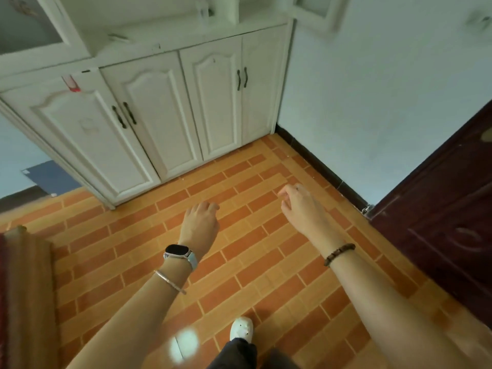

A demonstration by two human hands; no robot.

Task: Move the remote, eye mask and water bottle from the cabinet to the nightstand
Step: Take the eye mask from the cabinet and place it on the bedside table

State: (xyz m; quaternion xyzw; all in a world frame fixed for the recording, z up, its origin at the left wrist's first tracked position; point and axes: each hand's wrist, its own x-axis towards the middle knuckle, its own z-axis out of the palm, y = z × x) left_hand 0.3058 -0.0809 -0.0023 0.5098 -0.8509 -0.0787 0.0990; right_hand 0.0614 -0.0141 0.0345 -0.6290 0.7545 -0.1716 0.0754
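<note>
The white cabinet [149, 107] stands ahead with its lower doors closed. On its open ledge lies a pale, flat, elongated thing [117, 37], blurred, which may be the remote. Further back on the ledge a clear upright shape [204, 12] looks like the water bottle. I cannot make out the eye mask. My left hand [200, 222], with a watch and a bangle on the wrist, hangs over the tiled floor with loosely curled fingers and holds nothing. My right hand [298, 205], with a bead bracelet on the wrist, is also loosely curled and holds nothing. Both hands are well short of the cabinet.
A dark red wooden door [439, 222] stands on the right by the pale wall. A wooden furniture edge [26, 275] is at the lower left. A blue flat panel [50, 177] leans beside the cabinet. My white shoe [241, 328] is on the orange tiled floor [239, 249].
</note>
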